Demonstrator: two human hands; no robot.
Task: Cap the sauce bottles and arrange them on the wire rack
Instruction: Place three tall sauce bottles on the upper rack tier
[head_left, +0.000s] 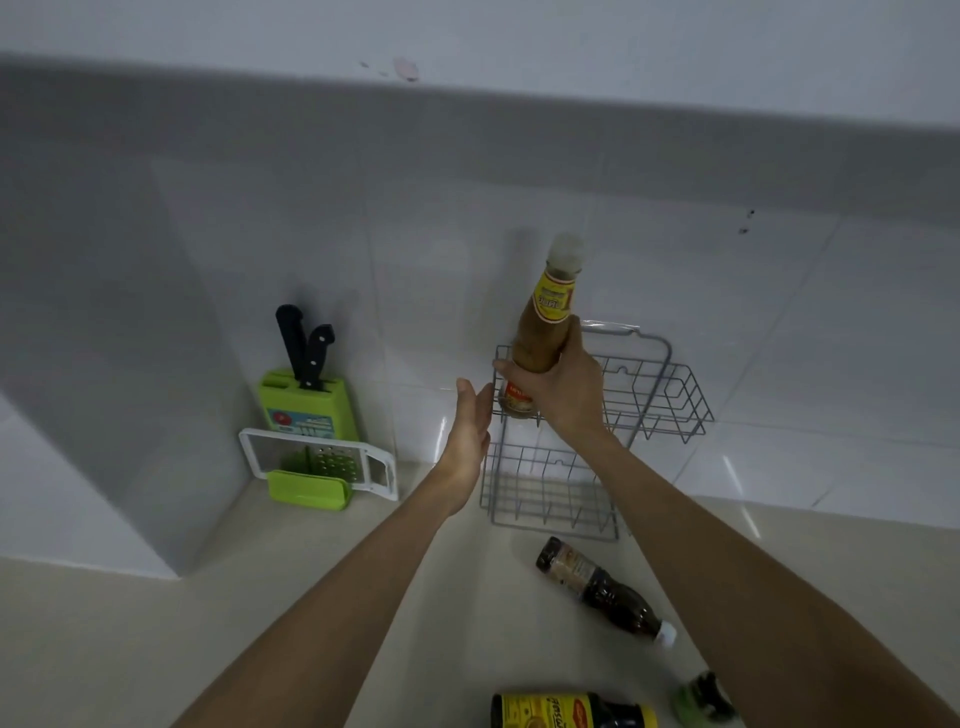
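1. The right hand (558, 387) holds a tan sauce bottle (545, 322) around its lower body, fingers wrapped and pressed against the glass, thumb on the near side. The bottle's clear cap (567, 252) is on.

2. The bottle's long axis runs nearly upright, leaning a little to the right at the top. Its base sits at the left end of the upper tier of the wire rack (654, 384), just at the front rail; whether the base already rests on the wires cannot be told, since the hand covers that spot.

3. The deciding relation is base to shelf: the bottle is directly above or on the left corner of the upper tier, so the likely move is a short settle downward and a release.

4. The left hand (470, 426) is open, fingers straight and held together, palm turned toward the rack's left edge. It appears to touch or nearly touch the frame there, probably to steady it.

5. Both forearms reach forward; the right one extends farther and crosses over the lower tier.

6. Two more bottles lie on the counter (260, 597) near the person: a dark sauce bottle (605, 590) on its side, capped end pointing right, and a yellow-labelled bottle (571, 712) at the bottom edge.
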